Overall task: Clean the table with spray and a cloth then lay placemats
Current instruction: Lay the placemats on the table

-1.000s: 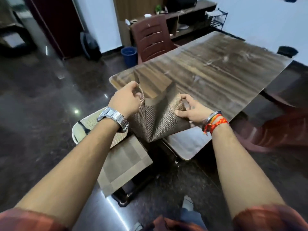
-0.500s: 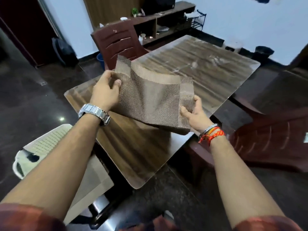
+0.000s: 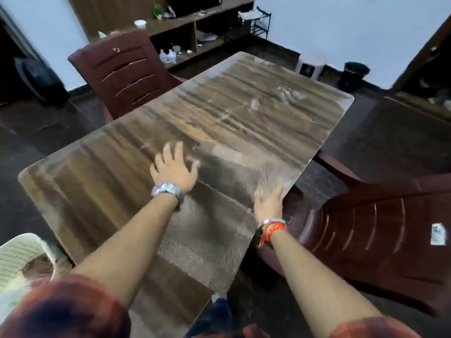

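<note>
1. Where the frame begins at its lower edge, two plaid sleeves (image 3: 61,311) frame the view, and both bare forearms reach up-frame over the table (image 3: 80,181).
2. White perforated chair (image 3: 22,257), lower left: it stands just beside the table's near-left corner, with something pale and blurred on its seat.
3. Dark red plastic chair (image 3: 380,232), lower right: its back lies close against the table's right edge, just beside the right wrist.
4. Woven brown placemat (image 3: 207,230), centre: it lies flat on the tabletop along the near-right edge, its weave blurred by motion, so its far border cannot be traced exactly.
5. Right hand (image 3: 269,203), centre right: fingers together and extended, palm down at the placemat's right edge where it meets the table's edge; it grips nothing. Red and orange threads and a bangle circle the wrist.
6. Left hand (image 3: 174,167), centre: fingers spread wide apart, palm down, over or on the placemat's far-left part; whether it presses the mat cannot be told. A metal watch (image 3: 168,190) sits on the wrist.
7. Bare tabletop, upper centre: wood-grain surface with pale streaks towards the far right corner.
8. Second dark red chair (image 3: 122,69), upper left: drawn up to the table's far-left side.
9. Background, top of frame: a low wooden shelf unit (image 3: 195,28) against the wall, a white stool (image 3: 310,65) and a dark bin (image 3: 352,75) at upper right.
</note>
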